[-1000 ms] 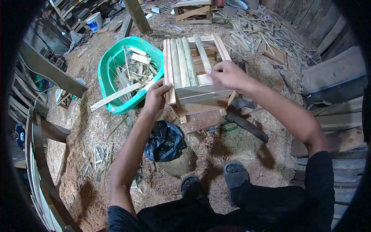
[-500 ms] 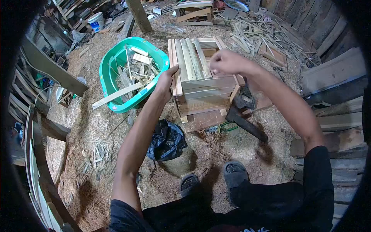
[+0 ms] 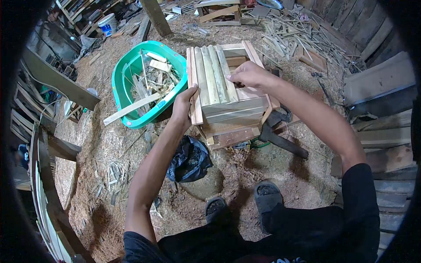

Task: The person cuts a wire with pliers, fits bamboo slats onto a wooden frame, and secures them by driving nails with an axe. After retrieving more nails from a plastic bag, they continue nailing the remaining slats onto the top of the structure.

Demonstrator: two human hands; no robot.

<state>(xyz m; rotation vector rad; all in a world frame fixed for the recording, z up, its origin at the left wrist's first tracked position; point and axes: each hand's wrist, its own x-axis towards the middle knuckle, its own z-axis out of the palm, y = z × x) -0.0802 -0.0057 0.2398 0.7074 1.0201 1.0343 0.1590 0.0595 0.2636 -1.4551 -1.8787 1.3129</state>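
Observation:
A small wooden crate (image 3: 237, 115) stands in front of me, tilted slightly. Several narrow wooden slats (image 3: 215, 74) lie side by side across the left part of its top, and the right part is open between the frame pieces. My left hand (image 3: 183, 105) is wrapped round the crate's left edge, thumb on top. Over the crate's top, my right hand (image 3: 251, 75) has its fingers pinched together at the edge of the rightmost slat. Whatever is between those fingertips is too small or hidden to make out.
Left of the crate sits a green plastic tub (image 3: 117, 94) of wood scraps. A black plastic bag (image 3: 188, 160) lies nearer my feet. A dark-handled tool (image 3: 285, 143) is at the crate's right. Offcuts (image 3: 285, 39) are heaped behind, and boards (image 3: 386, 140) line the right side.
My right hand has moved down and left, from above the crate's opening to the rightmost slat. The crate has shifted and turned slightly, with my left hand still on its edge.

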